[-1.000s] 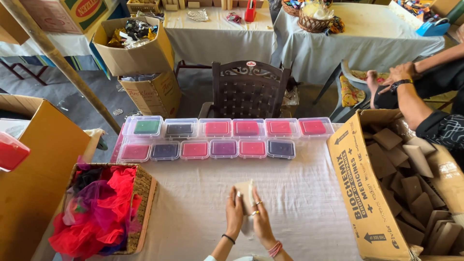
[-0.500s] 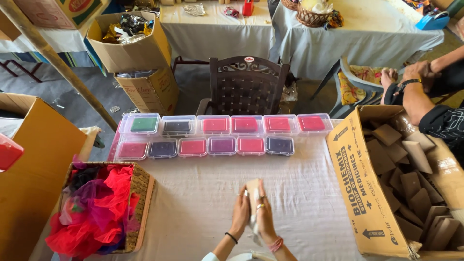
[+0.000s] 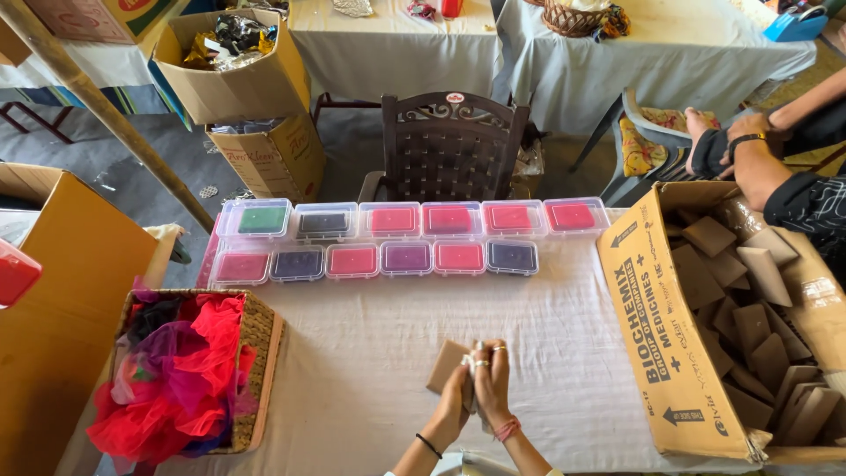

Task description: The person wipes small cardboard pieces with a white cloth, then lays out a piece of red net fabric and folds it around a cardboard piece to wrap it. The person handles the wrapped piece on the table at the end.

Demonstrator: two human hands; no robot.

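Note:
My left hand point(image 3: 452, 401) and my right hand point(image 3: 492, 383) are pressed together low over the table, both closed on a small flat brown cardboard piece point(image 3: 443, 365) that sticks out on the left side. My right hand wears rings and a red thread at the wrist; my left wrist has a dark band. Beyond my hands, two rows of clear plastic boxes point(image 3: 405, 238) with red, purple, green and dark fillings stand along the far edge of the white cloth-covered table point(image 3: 352, 353).
An open carton point(image 3: 670, 326) full of brown cardboard pieces lies at my right. A wicker basket point(image 3: 260, 353) of red and purple net fabric sits at my left, beside a big brown box point(image 3: 62, 308). A dark chair point(image 3: 454, 145) stands behind the table; another person's arms point(image 3: 758, 163) rest at right.
My hands have stayed near the table's front edge, turning the cardboard piece so it now shows at the left of my palms. The view has tilted slightly.

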